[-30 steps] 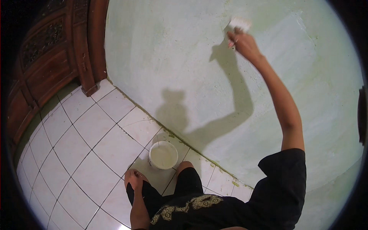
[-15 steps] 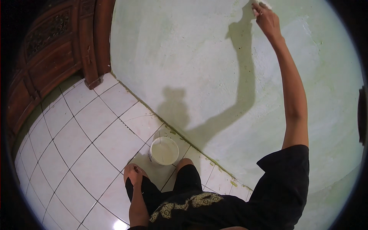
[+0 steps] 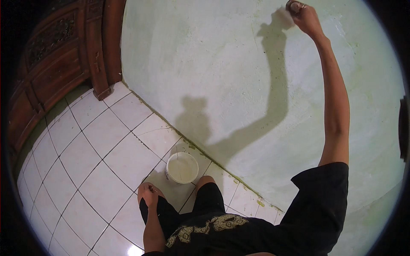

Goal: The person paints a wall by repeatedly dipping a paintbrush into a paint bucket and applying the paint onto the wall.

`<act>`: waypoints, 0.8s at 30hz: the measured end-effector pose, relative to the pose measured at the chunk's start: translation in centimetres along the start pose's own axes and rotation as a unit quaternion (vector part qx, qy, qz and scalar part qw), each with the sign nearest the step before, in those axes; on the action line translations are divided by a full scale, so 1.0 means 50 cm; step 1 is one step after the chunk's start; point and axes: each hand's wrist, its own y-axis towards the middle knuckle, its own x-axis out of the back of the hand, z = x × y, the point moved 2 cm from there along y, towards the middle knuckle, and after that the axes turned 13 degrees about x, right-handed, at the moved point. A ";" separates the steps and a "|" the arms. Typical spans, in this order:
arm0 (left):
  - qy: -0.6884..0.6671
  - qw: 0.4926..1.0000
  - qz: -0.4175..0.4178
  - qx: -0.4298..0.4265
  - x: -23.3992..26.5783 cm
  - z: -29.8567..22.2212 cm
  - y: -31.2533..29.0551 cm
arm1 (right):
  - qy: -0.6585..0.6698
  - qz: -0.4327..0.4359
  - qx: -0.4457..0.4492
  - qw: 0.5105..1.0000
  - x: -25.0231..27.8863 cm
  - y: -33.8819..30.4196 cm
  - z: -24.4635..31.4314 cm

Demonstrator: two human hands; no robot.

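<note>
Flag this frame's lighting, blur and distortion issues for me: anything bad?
Head view: the raised right arm casts a distinct shadow on the wall; head view: glare on the tiled floor at the lower edge; head view: the brush in the right hand looks smeared, likely by motion; head view: tile lines bend, corners are black.

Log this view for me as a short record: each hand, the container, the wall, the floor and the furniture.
Right hand: raised at the wall, gripping a pale brush, blurred; contact with the wall unclear
Left hand: resting on the left knee
Container: white round bucket holding pale liquid, on the floor ahead of the knees
Wall: pale green, patchy, crossed by an arm's shadow
Floor: white tiles, dark joints
Furniture: dark brown carved wooden piece, upper left
</note>
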 end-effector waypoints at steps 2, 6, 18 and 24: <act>-0.014 1.000 0.011 0.002 -0.003 0.005 -0.001 | -0.102 -0.055 0.038 0.993 -0.026 -0.009 -0.003; -0.021 0.999 0.019 0.018 -0.015 0.016 0.008 | -0.239 0.059 0.065 0.967 -0.158 -0.110 -0.041; -0.031 0.999 -0.002 0.010 0.002 0.010 -0.002 | 0.086 0.067 0.075 0.991 -0.029 -0.032 -0.072; -0.082 0.995 0.034 0.049 -0.019 0.031 0.009 | -0.257 -0.241 0.141 0.925 0.006 -0.012 -0.016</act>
